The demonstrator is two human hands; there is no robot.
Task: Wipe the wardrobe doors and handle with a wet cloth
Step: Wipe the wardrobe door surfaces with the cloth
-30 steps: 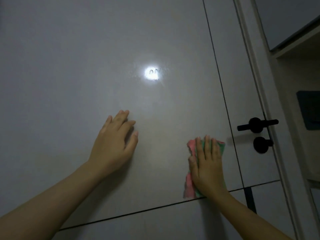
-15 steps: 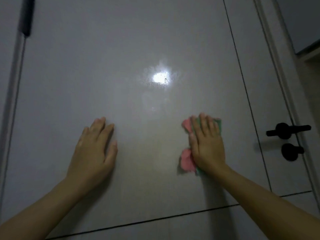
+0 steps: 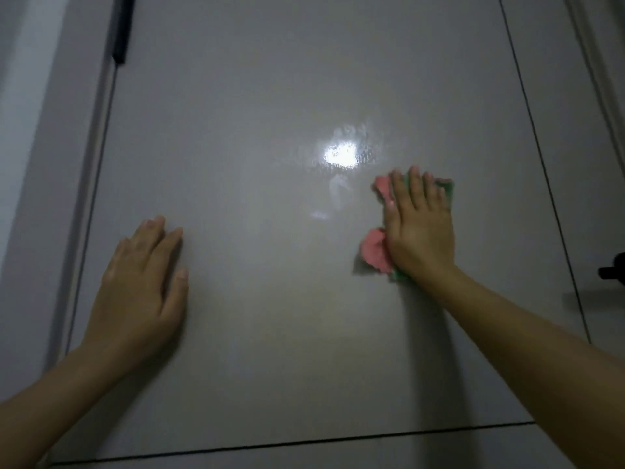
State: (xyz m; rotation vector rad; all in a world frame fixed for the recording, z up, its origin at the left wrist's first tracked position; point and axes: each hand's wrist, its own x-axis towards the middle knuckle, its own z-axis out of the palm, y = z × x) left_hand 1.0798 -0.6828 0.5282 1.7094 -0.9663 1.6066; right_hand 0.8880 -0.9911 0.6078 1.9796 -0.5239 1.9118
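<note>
The cloth is pressed flat under the right hand; left hand open on the door. Bunched cloth risks streaks, and the handle may be missed.

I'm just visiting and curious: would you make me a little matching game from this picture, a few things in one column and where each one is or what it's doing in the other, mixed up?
Things:
1. left hand
2. right hand
3. cloth
4. black handle

States or places:
A. pink and green, pinned against the door
B. at the far right edge, only partly in view
C. flat on the door with nothing under it
D. pressing the cloth onto the door

Pairs: 1-C, 2-D, 3-A, 4-B
</note>
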